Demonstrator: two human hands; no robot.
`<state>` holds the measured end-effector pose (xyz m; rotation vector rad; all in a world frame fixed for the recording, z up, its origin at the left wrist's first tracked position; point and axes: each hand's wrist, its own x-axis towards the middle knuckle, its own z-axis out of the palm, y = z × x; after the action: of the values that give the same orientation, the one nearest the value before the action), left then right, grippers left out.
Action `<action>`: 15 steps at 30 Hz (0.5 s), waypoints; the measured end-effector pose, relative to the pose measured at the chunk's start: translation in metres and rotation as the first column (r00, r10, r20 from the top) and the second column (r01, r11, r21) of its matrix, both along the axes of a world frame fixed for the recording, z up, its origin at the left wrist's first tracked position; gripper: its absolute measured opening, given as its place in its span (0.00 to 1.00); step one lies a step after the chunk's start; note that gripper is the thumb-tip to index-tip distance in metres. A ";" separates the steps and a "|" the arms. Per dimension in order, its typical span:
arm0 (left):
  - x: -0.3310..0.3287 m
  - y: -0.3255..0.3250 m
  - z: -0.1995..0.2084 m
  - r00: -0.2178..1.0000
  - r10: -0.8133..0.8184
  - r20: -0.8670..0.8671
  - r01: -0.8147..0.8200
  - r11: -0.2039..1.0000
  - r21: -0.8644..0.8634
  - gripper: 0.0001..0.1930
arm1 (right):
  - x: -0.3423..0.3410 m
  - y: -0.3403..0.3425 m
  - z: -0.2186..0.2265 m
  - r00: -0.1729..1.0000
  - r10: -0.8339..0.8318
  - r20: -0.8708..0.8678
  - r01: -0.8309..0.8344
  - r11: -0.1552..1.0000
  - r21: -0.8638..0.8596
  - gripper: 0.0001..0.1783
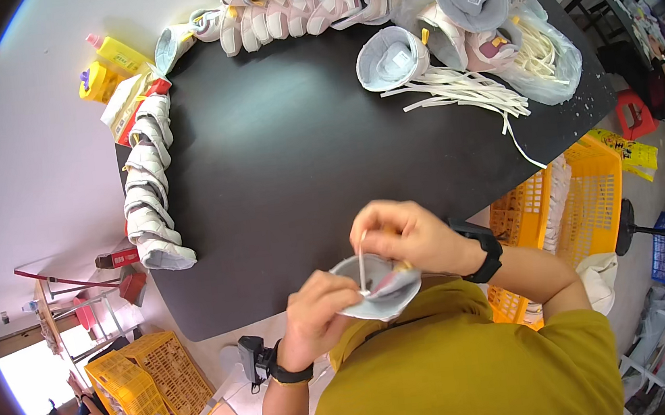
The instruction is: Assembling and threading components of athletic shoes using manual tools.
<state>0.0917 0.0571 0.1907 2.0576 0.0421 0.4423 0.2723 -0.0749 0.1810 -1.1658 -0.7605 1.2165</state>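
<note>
A grey-lined shoe upper (391,299) is held close to my body at the near edge of the table. My left hand (316,305) is closed on its left rim, thumb and fingers pinching the edge. Above it, my right hand (410,236) pinches a thin white shoelace (362,269), which runs taut and upright from the upper to my fingers. The lace's lower end is at the upper, beside my left fingertips; the exact hole is too small to make out. Farther right on the table lies a loose bundle of white laces (462,90).
Several shoe uppers (151,190) stand nested in a row along the dark table's (278,156) left edge. More uppers (304,16) line the far edge, with a pile (473,2) at far right. Yellow crates (583,197) stand right of the table. Two other people are in the background.
</note>
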 end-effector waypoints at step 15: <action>-0.005 -0.009 0.016 0.999 -0.051 0.015 0.042 0.931 0.363 0.18 | 0.025 -0.008 0.013 0.890 0.441 0.117 -0.435 0.898 -0.068 0.09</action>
<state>0.0870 0.0482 0.2063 2.4111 -0.1117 0.4723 0.2969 -0.0824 0.1937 -1.1481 -1.1477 1.5432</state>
